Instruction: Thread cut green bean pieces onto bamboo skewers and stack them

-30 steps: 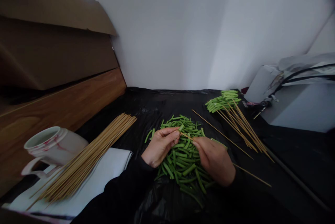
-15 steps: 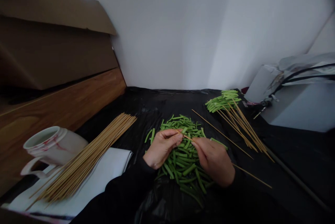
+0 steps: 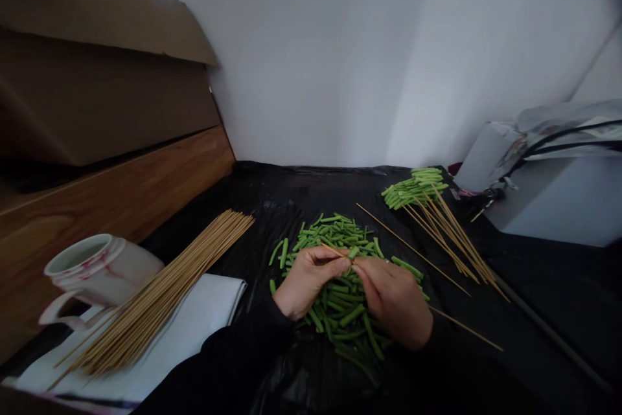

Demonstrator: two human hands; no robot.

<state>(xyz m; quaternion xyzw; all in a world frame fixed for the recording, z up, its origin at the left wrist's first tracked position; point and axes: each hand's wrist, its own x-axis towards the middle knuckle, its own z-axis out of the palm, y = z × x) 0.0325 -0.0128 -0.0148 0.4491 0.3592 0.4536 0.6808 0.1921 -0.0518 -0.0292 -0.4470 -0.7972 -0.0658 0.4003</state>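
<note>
2 hands meet over the pile of cut green beans (image 3: 350, 316): from my remote seat I see the left hand (image 3: 302, 279) pinching at 1 short bean piece (image 3: 353, 252), while the right hand (image 3: 397, 302) grips 1 thin skewer (image 3: 333, 250), its free end crossing the left hand. I judge the step to be threading, the piece apparently pierced; the next move calls for a light pinch and a straight push, lest the bean split.
</note>
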